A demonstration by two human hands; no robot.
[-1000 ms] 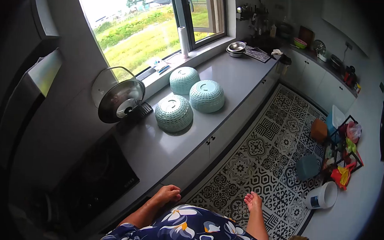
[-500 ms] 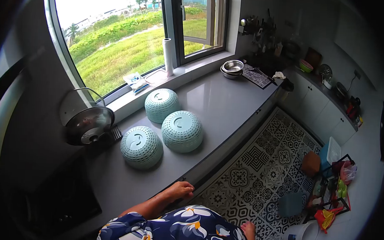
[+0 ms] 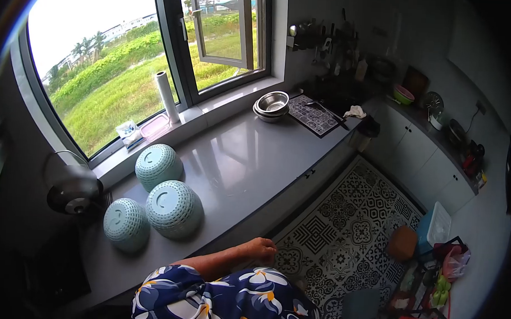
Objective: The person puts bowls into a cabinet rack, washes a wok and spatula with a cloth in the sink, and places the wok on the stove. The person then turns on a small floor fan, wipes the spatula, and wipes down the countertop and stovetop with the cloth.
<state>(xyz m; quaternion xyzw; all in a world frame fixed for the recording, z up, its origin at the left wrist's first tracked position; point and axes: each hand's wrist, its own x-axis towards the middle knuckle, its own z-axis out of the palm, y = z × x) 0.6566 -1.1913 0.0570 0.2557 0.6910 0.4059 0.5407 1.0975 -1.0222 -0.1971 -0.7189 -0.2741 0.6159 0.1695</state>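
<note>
My left hand (image 3: 260,249) hovers past the counter's front edge, over the patterned floor. Its fingers are loosely curled and I see nothing in them. My right hand is out of view. Three pale green plastic baskets stand upside down on the grey counter (image 3: 233,158), to the left of that hand. Closest to it is the front basket (image 3: 174,210). Another basket (image 3: 126,226) sits left of it, and the rear basket (image 3: 158,166) is near the window sill. None of them is touched by my hand.
Stacked steel bowls (image 3: 272,105) stand beside a patterned mat (image 3: 314,117) at the counter's far end. On the sill are a paper roll (image 3: 167,97) and a pink tray (image 3: 155,126). A dark pan (image 3: 74,194) is at left. A brown stool (image 3: 402,243) and blue bin (image 3: 433,227) stand right.
The view has swung right and moved along the counter, so the baskets appear further left. My left hand stays loosely curled. My right hand, seen low at the right before, has left the view.
</note>
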